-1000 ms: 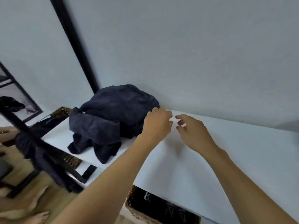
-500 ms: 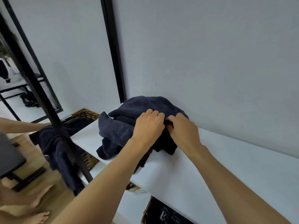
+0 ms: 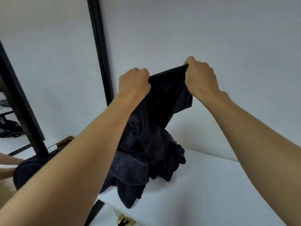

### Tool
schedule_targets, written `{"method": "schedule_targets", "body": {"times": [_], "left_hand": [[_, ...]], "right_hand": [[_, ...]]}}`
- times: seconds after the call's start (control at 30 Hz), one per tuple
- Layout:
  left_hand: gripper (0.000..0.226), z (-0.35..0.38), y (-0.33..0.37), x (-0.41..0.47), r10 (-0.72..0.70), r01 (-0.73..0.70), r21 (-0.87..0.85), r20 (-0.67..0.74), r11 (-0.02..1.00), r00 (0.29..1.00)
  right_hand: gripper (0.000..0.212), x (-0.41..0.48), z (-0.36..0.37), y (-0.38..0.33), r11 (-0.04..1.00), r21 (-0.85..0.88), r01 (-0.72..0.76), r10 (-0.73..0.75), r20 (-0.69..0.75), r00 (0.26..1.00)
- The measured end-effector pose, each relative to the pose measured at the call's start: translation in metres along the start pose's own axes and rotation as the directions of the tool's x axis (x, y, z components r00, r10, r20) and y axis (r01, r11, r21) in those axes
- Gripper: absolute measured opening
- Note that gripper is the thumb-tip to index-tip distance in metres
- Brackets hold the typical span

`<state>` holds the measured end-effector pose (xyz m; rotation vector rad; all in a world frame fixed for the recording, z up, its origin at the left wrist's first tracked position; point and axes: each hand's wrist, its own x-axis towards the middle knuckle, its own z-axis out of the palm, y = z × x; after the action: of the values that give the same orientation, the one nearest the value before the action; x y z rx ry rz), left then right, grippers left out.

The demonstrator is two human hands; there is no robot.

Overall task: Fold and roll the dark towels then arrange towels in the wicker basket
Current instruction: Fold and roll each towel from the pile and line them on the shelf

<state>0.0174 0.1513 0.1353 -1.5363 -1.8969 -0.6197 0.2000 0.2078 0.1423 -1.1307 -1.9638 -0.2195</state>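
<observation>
The left hand [image 3: 134,82] and the right hand [image 3: 201,77] are both raised in front of the grey wall [image 3: 228,30], each closed in a fist around the top edge of one dark towel [image 3: 164,98]. The knuckles face the camera, and the stretch of cloth between the two fists is pulled nearly taut. The right hand is a little higher than the left. From that edge the towel hangs down and runs into the pile of dark towels [image 3: 146,160], so I cannot tell where the held towel ends and the others begin. The pile sits crumpled at the left end of the white tabletop [image 3: 219,193], close to the far edge along the wall. One fold droops over the near edge by the near left corner. Past the left end of the tabletop, above the left forearm, a blurred strip of the brown wicker basket [image 3: 65,141] shows. A black vertical bar [image 3: 99,51] runs up the wall behind the left hand. At the far left stands a black-framed mirror [image 3: 24,111], reflecting an arm and dark cloth.
</observation>
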Motion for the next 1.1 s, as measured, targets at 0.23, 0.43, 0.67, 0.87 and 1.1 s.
{"method": "schedule_targets", "body": {"times": [0.23,0.43,0.67,0.87,1.1], "left_hand": [[0.012,-0.02,0.01,0.031,-0.054,0.056,-0.189,0.015,0.98,0.998],[0.021,-0.022,0.032,0.055,-0.104,0.1,-0.417,0.013,0.903,0.995],[0.033,-0.033,0.113,0.067,0.217,-0.054,-0.522,0.257,0.851,0.942],[0.05,-0.06,0.22,0.049,0.534,-0.069,-0.947,0.116,0.313,0.837],[0.017,-0.059,0.235,0.06,0.354,-0.12,-0.916,0.024,0.382,0.935]], "right_hand": [[0.029,0.025,-0.067,0.066,0.99,-0.09,-0.11,0.094,-0.166,0.982],[0.029,0.021,-0.139,0.126,0.955,-0.147,-0.257,0.213,-0.26,0.942],[0.024,0.0,-0.167,0.135,0.986,-0.034,-0.162,0.159,-0.081,0.984],[0.012,-0.01,-0.152,0.107,0.961,0.245,-0.125,0.1,0.113,0.989],[0.038,-0.053,-0.143,0.13,0.72,0.575,-0.388,0.332,0.205,0.92]]}}
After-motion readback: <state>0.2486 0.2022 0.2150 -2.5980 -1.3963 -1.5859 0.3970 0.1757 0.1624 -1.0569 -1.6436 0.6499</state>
